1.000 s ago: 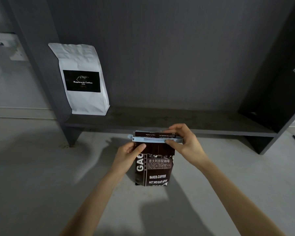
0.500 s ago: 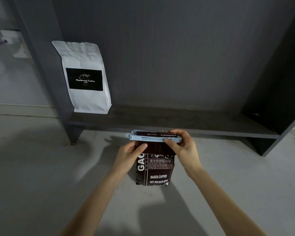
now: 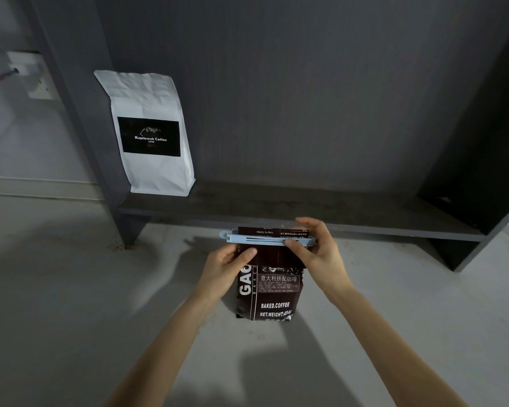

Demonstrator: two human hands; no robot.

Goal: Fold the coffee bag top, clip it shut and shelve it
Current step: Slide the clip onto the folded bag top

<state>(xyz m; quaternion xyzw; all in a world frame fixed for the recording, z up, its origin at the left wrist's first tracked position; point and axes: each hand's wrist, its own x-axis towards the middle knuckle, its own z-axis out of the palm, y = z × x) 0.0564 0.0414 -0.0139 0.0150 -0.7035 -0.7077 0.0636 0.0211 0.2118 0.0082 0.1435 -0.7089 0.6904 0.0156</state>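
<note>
From the head view, a dark brown coffee bag (image 3: 269,292) stands upright in front of the shelf (image 3: 276,211), its base over the pale floor (image 3: 56,304); whether the base touches the floor is hard to tell. Its top is folded over, and a light blue clip (image 3: 259,239) lies level across the fold, with a strip of the folded flap showing above it, the print there upside down. What the bag holds is hidden; only the wording on its front shows, including "BAKED.COFFEE" and a net weight line cut off at the crumpled lower corner.

The left hand (image 3: 227,267) grips the bag's upper left side just below the clip, thumb pressed on the front, fingers hidden behind; the right hand (image 3: 318,252) pinches the right part of the clip, thumb in front and fingers curled over the top; the clip's right end is covered by that hand, so whether it is latched cannot be told.

On the shelf's left end a white bag (image 3: 150,133) stands upright against the dark side panel (image 3: 80,98), sealed, with a black label; its contents cannot be seen. The shelf's right end sinks into shadow. Left of the panel, a wall socket (image 3: 31,74) with a cable is blurred.
</note>
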